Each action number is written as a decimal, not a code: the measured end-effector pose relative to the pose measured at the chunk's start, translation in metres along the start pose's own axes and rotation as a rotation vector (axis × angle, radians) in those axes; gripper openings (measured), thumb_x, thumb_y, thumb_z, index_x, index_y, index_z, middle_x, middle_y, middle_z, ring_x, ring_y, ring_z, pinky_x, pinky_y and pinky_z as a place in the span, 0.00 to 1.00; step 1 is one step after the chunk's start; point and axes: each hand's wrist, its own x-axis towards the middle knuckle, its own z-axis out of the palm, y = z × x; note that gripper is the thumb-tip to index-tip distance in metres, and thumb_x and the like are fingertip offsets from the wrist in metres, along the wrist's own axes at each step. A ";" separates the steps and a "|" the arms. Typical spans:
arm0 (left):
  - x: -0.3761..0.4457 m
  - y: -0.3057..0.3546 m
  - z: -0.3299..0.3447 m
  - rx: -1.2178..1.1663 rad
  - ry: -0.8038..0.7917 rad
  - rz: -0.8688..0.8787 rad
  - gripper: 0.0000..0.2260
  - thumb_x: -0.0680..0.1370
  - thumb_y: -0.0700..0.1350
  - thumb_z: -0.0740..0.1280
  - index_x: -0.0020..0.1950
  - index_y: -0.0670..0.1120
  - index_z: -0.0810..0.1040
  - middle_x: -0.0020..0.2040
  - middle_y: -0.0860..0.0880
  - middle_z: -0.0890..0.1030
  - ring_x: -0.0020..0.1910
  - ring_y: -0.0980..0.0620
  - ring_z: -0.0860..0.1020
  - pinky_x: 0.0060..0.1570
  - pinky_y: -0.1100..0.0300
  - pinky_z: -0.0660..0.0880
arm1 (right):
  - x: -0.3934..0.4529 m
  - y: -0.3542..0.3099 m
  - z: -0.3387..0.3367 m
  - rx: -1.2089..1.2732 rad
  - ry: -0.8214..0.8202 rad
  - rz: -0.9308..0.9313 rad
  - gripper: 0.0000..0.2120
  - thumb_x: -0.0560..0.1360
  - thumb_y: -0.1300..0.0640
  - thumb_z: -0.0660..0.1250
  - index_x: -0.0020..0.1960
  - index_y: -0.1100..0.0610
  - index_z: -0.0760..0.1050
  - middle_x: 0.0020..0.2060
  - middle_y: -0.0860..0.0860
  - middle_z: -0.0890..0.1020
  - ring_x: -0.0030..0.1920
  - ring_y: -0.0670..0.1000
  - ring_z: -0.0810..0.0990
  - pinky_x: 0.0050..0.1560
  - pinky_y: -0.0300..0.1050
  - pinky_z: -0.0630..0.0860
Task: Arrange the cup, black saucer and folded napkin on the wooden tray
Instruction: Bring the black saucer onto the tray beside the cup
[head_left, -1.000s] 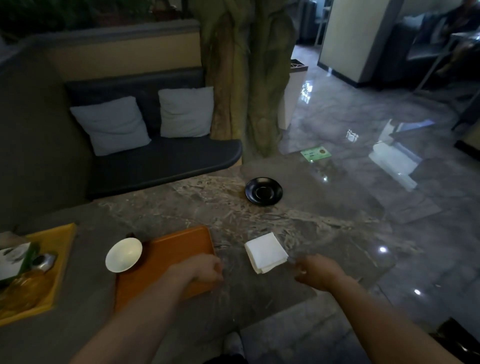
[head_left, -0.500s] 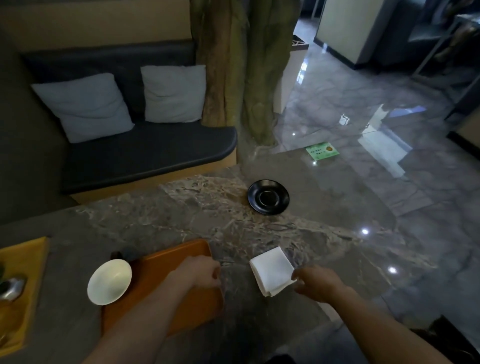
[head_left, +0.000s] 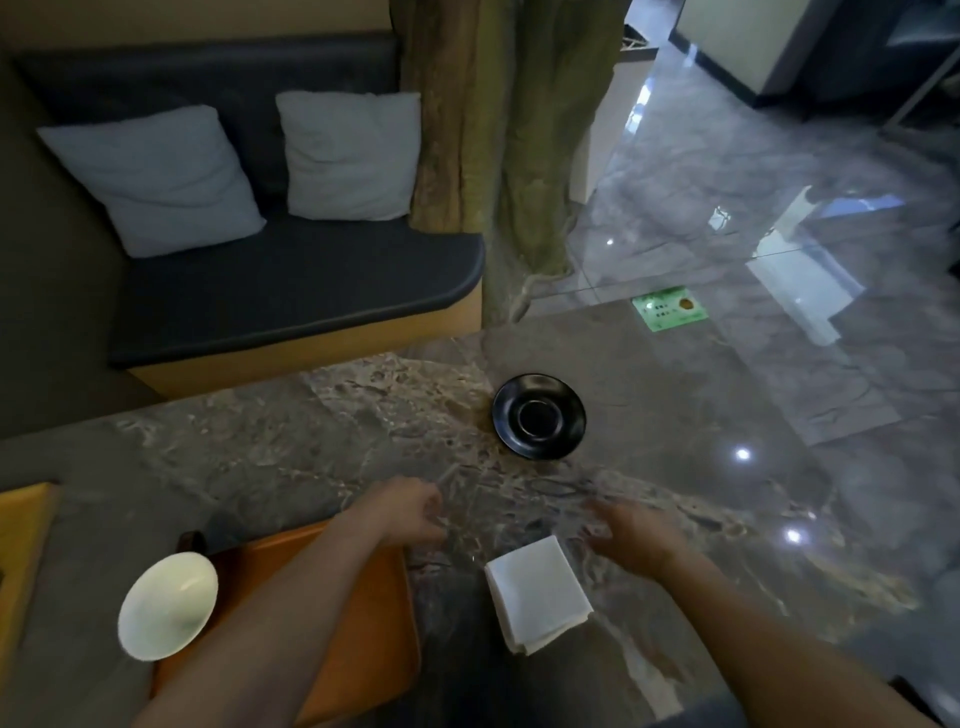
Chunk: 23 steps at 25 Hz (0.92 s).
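Both your hands have moved forward since half a second ago. Your right hand (head_left: 631, 535) has let go of the folded napkin (head_left: 537, 592) and now hovers past it with fingers spread, grasping nothing. Your left hand (head_left: 410, 512) has left the wooden tray (head_left: 363, 623) and hangs loosely curled over the worktop (head_left: 291, 457), empty. The napkin lies flat near the worktop's near edge, just right of the tray. The cup (head_left: 167, 605) sits at the tray's left edge. The black saucer (head_left: 538, 415) rests near the far edge, untouched.
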 end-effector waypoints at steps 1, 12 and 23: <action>0.009 0.004 -0.004 -0.006 0.023 -0.007 0.23 0.72 0.63 0.68 0.62 0.53 0.75 0.59 0.49 0.77 0.58 0.47 0.75 0.56 0.50 0.74 | 0.013 0.008 -0.006 -0.012 0.011 -0.012 0.28 0.75 0.41 0.64 0.73 0.43 0.63 0.69 0.50 0.74 0.66 0.55 0.74 0.61 0.49 0.73; 0.097 0.037 -0.023 -0.174 0.184 -0.162 0.45 0.69 0.69 0.67 0.79 0.54 0.51 0.79 0.50 0.56 0.77 0.47 0.54 0.73 0.45 0.56 | 0.129 0.050 -0.041 0.141 0.028 -0.119 0.53 0.63 0.28 0.67 0.76 0.39 0.39 0.79 0.43 0.51 0.78 0.55 0.44 0.73 0.63 0.54; 0.133 0.067 0.007 -0.254 0.347 -0.216 0.58 0.58 0.80 0.61 0.79 0.55 0.42 0.80 0.57 0.50 0.78 0.54 0.43 0.73 0.42 0.40 | 0.172 0.064 -0.027 0.134 0.129 -0.342 0.61 0.57 0.21 0.63 0.73 0.39 0.27 0.79 0.43 0.48 0.76 0.51 0.33 0.74 0.63 0.32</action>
